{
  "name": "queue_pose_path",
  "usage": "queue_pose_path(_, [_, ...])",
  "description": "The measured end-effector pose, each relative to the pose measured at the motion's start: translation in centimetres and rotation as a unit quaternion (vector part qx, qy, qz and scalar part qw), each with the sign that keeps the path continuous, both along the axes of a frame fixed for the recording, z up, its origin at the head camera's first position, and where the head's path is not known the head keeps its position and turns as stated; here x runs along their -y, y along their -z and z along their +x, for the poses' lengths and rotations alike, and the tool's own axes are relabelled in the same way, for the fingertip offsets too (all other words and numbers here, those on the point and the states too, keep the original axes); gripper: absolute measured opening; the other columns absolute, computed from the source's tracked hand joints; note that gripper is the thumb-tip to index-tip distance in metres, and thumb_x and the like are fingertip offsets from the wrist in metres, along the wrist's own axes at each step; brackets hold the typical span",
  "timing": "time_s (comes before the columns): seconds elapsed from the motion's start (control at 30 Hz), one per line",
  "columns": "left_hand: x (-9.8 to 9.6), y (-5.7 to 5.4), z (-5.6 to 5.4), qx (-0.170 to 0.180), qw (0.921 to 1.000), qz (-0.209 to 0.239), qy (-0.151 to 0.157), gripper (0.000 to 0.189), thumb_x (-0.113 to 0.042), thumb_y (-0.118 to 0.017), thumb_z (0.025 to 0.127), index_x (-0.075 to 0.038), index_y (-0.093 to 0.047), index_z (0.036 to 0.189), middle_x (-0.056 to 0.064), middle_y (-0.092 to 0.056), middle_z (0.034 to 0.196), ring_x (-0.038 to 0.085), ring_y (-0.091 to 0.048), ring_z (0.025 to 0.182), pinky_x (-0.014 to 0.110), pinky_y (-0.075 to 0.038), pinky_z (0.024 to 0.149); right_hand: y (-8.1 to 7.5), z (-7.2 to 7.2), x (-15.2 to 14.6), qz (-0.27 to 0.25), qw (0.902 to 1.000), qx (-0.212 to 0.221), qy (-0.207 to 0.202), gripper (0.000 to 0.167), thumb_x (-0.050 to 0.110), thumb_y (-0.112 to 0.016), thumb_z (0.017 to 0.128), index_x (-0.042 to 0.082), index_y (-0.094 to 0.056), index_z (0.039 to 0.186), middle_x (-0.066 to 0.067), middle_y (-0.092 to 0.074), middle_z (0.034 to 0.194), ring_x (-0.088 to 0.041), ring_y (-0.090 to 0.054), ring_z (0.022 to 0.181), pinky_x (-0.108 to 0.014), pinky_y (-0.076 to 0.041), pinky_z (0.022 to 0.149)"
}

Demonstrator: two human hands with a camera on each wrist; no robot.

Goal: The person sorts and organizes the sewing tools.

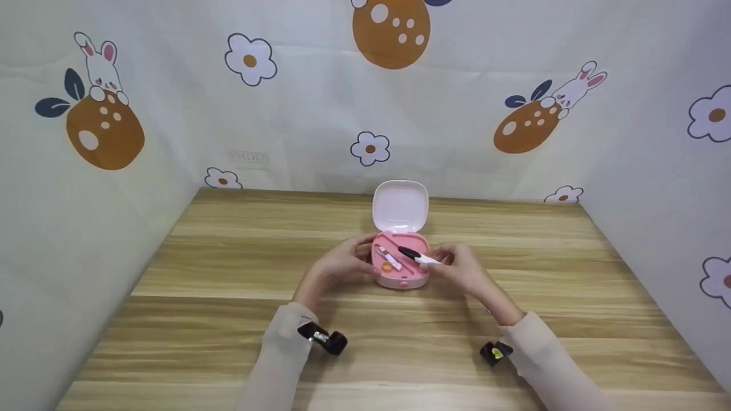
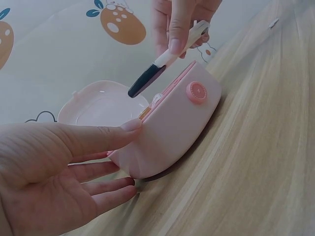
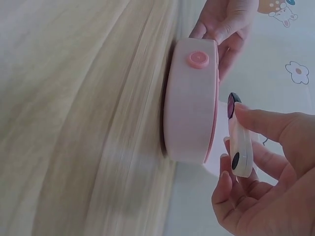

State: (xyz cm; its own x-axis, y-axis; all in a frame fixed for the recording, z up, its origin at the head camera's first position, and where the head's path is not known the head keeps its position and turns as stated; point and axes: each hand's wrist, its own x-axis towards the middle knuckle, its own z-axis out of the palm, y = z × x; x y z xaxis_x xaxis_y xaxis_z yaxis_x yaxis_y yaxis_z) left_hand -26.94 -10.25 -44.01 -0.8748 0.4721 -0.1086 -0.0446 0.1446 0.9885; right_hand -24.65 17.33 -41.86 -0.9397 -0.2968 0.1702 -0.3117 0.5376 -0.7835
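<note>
A small pink case (image 1: pixel 404 282) stands on the table with its pale lid (image 1: pixel 401 206) raised at the back. My left hand (image 1: pixel 345 260) grips the case's left side, its thumb at the rim (image 2: pixel 130 125). My right hand (image 1: pixel 461 267) pinches a slim white tool with a black end (image 1: pixel 420 257) between thumb and fingers. That black end points left, above the pink tray; the left wrist view shows the tool apart from the case. Inside lie white nail clippers (image 1: pixel 390 258) and a small orange ring-shaped piece (image 1: pixel 387 266). What kind of tool it is, I cannot tell.
A wood-grain table (image 1: pixel 228 262) lies under the case. Patterned pale cloth (image 1: pixel 308 114) rises behind the table and along both sides. Small black devices sit at the left wrist (image 1: pixel 323 337) and right wrist (image 1: pixel 495 353). A round pink button (image 2: pixel 196 92) juts from the case front.
</note>
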Motion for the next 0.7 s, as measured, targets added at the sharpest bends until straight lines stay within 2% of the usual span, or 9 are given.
queue_pose_path(0.17, [-0.1,0.1,0.0,-0.01,0.9998,0.013,0.012,0.086,0.018,-0.069,0.086,0.004,-0.031,0.162,0.028,-0.038,0.164,0.04,-0.039,0.153,0.043,-0.045,0.122,0.1,-0.3,0.6,0.007,0.9998,-0.019,0.006,0.02,0.003,-0.085,0.086,-0.01,-0.077,0.099,-0.012,-0.073,0.081,-0.012,-0.054,0.07,-0.016,-0.042,0.059])
queue_pose_path(0.53, [-0.1,0.1,0.0,-0.008,0.9999,0.006,0.004,0.087,0.017,-0.07,0.085,0.003,-0.033,0.162,0.027,-0.037,0.165,0.04,-0.038,0.154,0.046,-0.04,0.125,0.5,-1.0,1.9,0.02,0.9994,-0.014,0.024,0.017,0.001,-0.083,0.086,-0.008,-0.077,0.098,-0.013,-0.074,0.082,-0.012,-0.054,0.07,-0.017,-0.044,0.06])
queue_pose_path(0.7, [-0.1,0.0,0.1,-0.008,1.0,0.006,0.002,0.087,0.016,-0.07,0.084,0.002,-0.033,0.162,0.026,-0.038,0.165,0.04,-0.038,0.154,0.046,-0.039,0.125,0.6,-1.1,2.5,0.031,0.9988,-0.017,0.034,0.015,0.004,-0.085,0.085,-0.005,-0.077,0.095,-0.009,-0.073,0.078,-0.011,-0.054,0.07,-0.018,-0.043,0.06])
